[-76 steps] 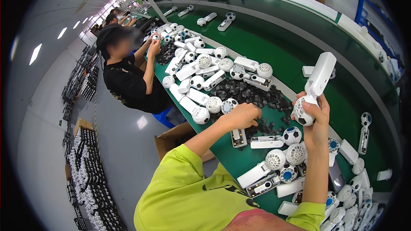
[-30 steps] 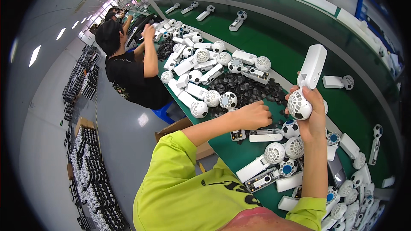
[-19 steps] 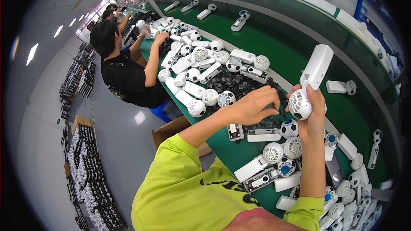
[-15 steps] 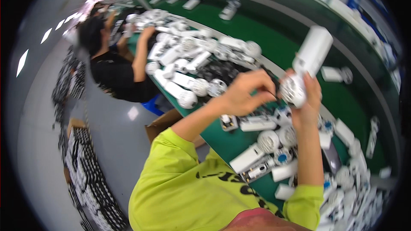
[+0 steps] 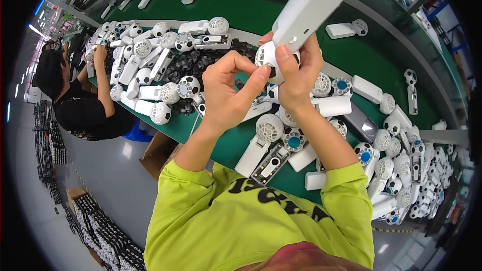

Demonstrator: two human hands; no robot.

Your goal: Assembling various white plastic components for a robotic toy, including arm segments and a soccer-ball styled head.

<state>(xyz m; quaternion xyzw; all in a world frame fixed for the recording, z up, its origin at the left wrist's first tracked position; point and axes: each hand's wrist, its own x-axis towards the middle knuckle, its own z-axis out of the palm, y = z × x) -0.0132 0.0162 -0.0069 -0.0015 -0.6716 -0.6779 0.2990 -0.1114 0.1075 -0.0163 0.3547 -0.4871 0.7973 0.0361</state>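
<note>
white ball-headed unit [image 5: 312, 10] clamped in right hand [image 5: 299, 73]; left hand [image 5: 227, 93] at its ball [image 5: 264, 56], can't tell if pinching anything. below grip: green tabletop [image 5: 230, 149]. left of grip: black pieces [image 5: 197, 63]; beyond: green conveyor [image 5: 238, 1]. far left: co-worker [image 5: 83, 113] in black.

The fisheye view looks down from the wearer's head, facing forward across the workbench [image 5: 228, 154] to the conveyor [image 5: 241, 2] at twelve o'clock, with the lime shirt [image 5: 261, 228] very near at six, left hand [image 5: 227, 93] and right hand [image 5: 300, 73] close by centre, floor [image 5: 118, 183] farther off at eight
</note>
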